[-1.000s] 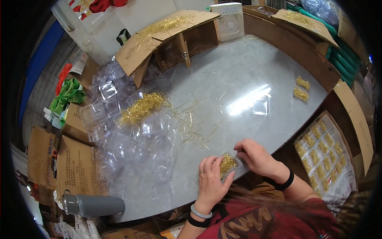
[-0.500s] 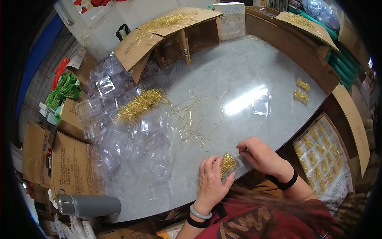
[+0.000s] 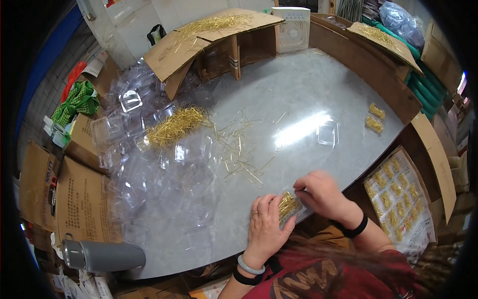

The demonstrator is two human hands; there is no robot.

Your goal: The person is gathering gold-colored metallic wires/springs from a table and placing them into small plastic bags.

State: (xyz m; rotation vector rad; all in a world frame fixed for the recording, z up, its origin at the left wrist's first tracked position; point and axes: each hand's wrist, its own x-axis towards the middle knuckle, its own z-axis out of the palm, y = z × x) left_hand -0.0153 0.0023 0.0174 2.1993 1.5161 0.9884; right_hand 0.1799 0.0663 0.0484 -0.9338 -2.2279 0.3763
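Note:
Near the table's front edge, my left hand (image 3: 265, 222) grips a small clear plastic box filled with gold wire hooks (image 3: 287, 205), fingers along its far left side and thumb along the near side. My right hand (image 3: 322, 195) is at the box's right side, fingers curled and pinched together by its edge. What those fingertips hold, if anything, is too small to make out. Several loose gold hooks (image 3: 241, 162) lie scattered on the table beyond my left hand. A larger heap of gold hooks (image 3: 177, 127) rests on the empty clear plastic boxes (image 3: 149, 184) at the left.
An open clear box (image 3: 327, 133) and two filled boxes (image 3: 375, 124) lie on the grey table (image 3: 303, 89). Filled packs (image 3: 396, 197) stand in rows at the right. A grey flask (image 3: 107, 255) lies front left. Cardboard shelving (image 3: 219, 37) and a white fan (image 3: 292, 31) stand at the back.
My right hand has moved slightly left, closer against the filled box. My left hand keeps its grip on the box. The whole view has shifted a little.

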